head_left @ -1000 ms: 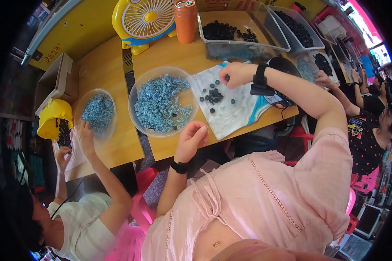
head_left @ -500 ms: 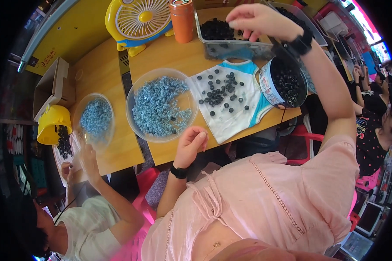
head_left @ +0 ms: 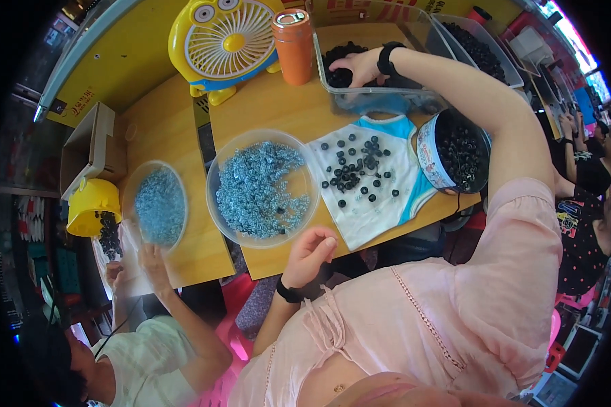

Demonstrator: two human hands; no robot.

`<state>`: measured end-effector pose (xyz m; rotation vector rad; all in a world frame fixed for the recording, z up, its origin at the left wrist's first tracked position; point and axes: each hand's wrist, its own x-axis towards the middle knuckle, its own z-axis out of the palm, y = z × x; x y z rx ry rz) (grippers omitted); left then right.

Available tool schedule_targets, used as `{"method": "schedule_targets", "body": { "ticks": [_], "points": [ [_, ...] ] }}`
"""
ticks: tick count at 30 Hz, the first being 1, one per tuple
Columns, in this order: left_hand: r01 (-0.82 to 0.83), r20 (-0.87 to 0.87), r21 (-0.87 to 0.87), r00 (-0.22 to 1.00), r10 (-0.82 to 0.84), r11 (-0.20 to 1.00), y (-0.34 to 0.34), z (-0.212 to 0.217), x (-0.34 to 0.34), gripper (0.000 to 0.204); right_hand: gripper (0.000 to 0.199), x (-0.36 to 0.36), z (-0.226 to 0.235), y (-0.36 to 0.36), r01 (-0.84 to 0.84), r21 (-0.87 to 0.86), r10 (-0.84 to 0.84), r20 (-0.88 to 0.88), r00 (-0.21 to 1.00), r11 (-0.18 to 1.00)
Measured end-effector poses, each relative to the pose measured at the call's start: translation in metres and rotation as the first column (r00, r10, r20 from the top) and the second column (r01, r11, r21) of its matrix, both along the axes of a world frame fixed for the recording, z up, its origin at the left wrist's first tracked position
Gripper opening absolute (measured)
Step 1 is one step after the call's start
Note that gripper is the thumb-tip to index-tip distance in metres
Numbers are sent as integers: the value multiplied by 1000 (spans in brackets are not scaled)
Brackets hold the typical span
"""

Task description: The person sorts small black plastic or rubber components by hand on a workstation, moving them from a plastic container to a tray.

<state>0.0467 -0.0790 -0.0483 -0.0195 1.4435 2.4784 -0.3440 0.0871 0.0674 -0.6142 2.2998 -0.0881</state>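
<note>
My right hand reaches down into a clear plastic bin at the back, among small round black parts. Its thumb and fingers are apart; some fingertips are hidden. In front of the table's near edge, my left hand is closed, thumb against curled fingers; whatever it may hold is hidden. Similar loose black pieces are scattered over a white-and-blue cloth shaped like a small garment. Left of the cloth, a round clear tub holds many small bluish coils, which look like springs.
A round container of black parts stands right of the cloth. Behind are a yellow fan and an orange can-shaped cup. At left, a co-worker works near another tub, a tipped yellow bucket and a cardboard box.
My right hand has come down from above the clear bin into the black parts. My left hand stays closed by the table's edge. The whole view has shifted slightly.
</note>
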Motion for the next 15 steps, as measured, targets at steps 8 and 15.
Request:
{"method": "schedule_targets", "body": {
  "ticks": [8,15],
  "points": [
    [-21,-11,-11,1000,20,1000,1,2,-1,12,50,2,-19,14,-444,117,447,3,894,888],
    [-30,-19,-12,999,30,999,3,-1,2,13,24,8,39,40,-11,-100,14,25,1000,995]
  ]
}}
